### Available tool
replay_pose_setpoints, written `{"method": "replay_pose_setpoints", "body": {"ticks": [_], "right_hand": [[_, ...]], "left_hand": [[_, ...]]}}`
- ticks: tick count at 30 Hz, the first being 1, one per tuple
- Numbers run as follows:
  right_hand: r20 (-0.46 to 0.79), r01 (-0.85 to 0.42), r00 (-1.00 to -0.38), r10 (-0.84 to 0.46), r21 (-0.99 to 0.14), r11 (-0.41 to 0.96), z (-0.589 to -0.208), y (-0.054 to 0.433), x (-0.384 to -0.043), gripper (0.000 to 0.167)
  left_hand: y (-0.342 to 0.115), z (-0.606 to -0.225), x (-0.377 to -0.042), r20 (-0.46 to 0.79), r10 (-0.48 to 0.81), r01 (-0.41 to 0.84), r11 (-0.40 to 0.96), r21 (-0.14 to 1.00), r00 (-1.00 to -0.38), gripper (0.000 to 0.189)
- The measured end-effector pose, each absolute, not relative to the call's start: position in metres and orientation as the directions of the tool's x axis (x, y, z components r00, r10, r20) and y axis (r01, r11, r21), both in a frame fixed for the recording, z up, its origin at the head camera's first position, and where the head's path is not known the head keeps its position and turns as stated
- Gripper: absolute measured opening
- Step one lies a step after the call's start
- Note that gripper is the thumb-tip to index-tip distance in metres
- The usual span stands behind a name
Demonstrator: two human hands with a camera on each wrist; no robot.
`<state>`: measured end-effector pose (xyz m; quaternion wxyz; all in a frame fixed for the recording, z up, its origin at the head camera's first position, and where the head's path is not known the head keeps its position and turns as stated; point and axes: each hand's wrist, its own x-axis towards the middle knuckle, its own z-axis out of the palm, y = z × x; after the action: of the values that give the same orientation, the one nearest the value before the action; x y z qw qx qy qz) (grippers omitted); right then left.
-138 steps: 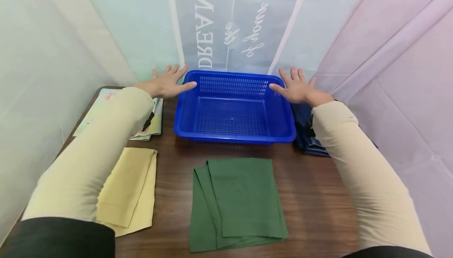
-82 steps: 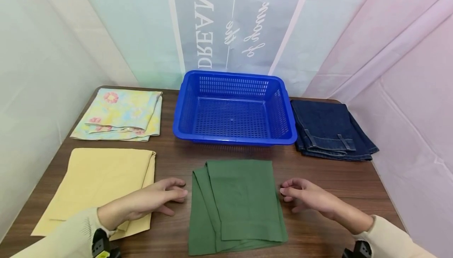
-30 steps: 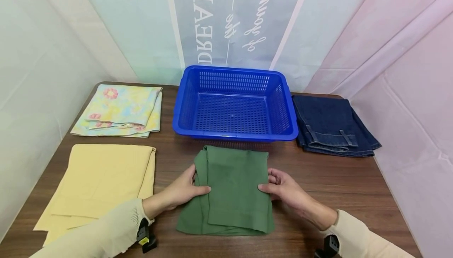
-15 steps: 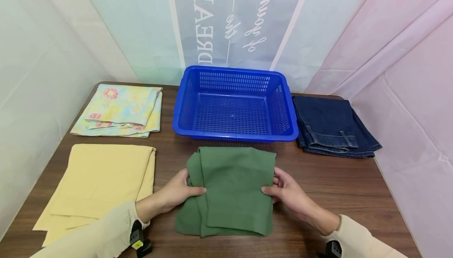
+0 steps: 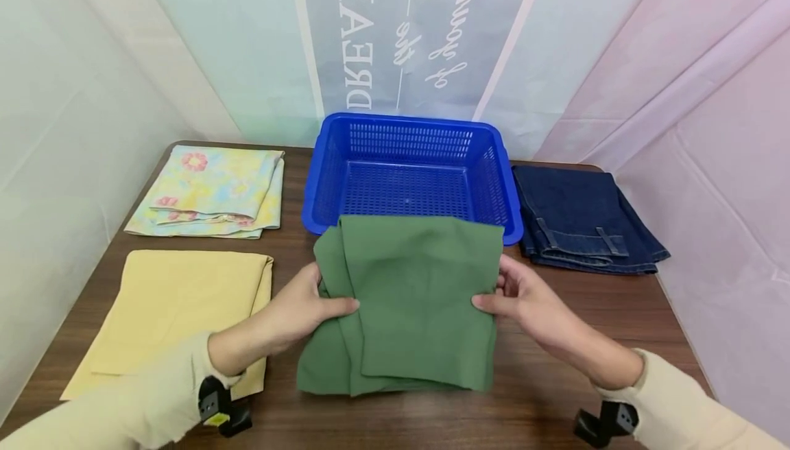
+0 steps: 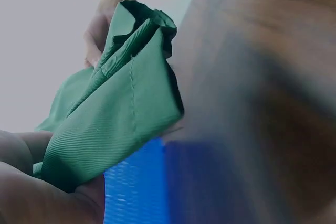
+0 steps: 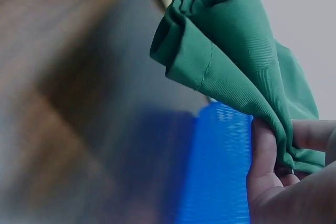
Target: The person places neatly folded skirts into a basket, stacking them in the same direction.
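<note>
A folded green garment [image 5: 426, 299] with a stitched hem is held up above the table, its far edge overlapping the front of the blue plastic basket [image 5: 404, 189] in the head view. My left hand [image 5: 302, 306] grips its left side, thumb on top and fingers underneath. On the right side my right hand [image 5: 524, 302] pinches it the same way. In the left wrist view the green fabric [image 6: 105, 114] hangs in layers off the hand. The right wrist view has thumb and fingers [image 7: 265, 148] squeezing the bunched cloth from both faces.
A folded yellow garment [image 5: 179, 306] lies at left on the wooden table [image 5: 555, 381]. Behind it is a folded floral cloth [image 5: 212, 186]. Folded dark blue jeans [image 5: 574, 213] sit right of the basket. A printed curtain [image 5: 426, 38] closes off the back.
Both hands have come down from beside the basket to the green garment and taken hold of its sides. They have since raised it and moved it forward toward the basket.
</note>
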<state>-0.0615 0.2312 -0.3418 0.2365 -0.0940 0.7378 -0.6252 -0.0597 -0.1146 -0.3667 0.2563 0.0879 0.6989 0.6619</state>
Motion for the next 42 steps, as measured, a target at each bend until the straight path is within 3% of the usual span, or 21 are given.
{"method": "replay_pose_setpoints", "body": {"ticks": [11,21,32,42], "right_hand": [[-0.2,0.052,-0.891,-0.408,-0.937,0.346,-0.276,0.23,-0.12,0.06],[-0.241,0.09,-0.911,-0.334,-0.907,0.41,-0.242,0.22,-0.184,0.058],[-0.269,0.13,-0.935,-0.23,-0.865,0.484,-0.261,0.21,-0.248,0.061],[-0.408,0.222,-0.883,-0.23,-0.797,0.561,-0.293,0.206,-0.269,0.067]], "left_hand": [[-0.106,-0.296,-0.126,-0.266,0.371,-0.192,0.225,0.955,-0.89,0.065],[-0.097,-0.265,-0.199,-0.301,0.336,-0.191,0.322,0.927,-0.893,0.071],[-0.08,-0.275,-0.262,-0.289,0.215,-0.17,0.442,0.881,-0.933,0.064],[-0.076,-0.298,-0.278,-0.444,0.215,-0.32,0.44,0.839,-0.87,0.067]]}}
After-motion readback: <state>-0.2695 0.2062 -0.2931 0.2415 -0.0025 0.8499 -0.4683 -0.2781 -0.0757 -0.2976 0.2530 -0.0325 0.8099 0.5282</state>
